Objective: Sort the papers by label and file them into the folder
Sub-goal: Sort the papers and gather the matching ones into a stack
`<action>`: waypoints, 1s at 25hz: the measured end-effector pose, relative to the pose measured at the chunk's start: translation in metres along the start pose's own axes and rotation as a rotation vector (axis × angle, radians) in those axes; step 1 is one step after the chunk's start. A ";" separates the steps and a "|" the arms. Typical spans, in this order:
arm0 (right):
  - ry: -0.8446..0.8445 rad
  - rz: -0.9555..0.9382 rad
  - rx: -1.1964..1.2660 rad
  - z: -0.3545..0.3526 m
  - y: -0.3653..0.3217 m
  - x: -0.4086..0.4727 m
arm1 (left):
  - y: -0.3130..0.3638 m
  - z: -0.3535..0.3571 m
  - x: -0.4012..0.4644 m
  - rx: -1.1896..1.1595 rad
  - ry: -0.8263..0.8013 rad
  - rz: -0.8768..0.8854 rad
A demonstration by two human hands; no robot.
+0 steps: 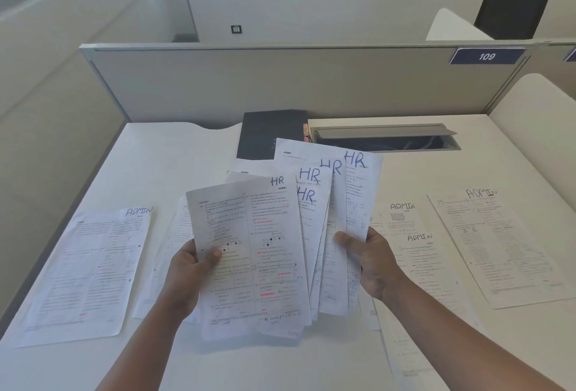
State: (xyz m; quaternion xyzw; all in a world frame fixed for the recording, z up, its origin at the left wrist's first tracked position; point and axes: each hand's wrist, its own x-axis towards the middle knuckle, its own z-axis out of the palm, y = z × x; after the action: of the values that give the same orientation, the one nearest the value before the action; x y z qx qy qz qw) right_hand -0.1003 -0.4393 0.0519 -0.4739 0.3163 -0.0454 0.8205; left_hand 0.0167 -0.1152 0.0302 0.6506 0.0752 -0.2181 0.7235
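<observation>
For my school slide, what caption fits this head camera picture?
Two hands, left hand and right hand, fan out HR papers above ADMIN sheets on a desk.

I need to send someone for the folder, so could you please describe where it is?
Look to the grey partition at the desk's back edge. The folder lies flat just before it, left of the open cable tray; it is the only dark thing among white papers.
</observation>
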 end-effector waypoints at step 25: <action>-0.102 0.186 -0.126 0.010 0.001 -0.014 | 0.000 0.029 0.002 -0.079 0.017 -0.134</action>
State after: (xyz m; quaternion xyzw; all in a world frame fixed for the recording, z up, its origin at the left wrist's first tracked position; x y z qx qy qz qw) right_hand -0.1058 -0.4259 0.0612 -0.4950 0.3190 0.0753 0.8047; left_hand 0.0136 -0.1443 0.0338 0.6168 0.1334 -0.2575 0.7318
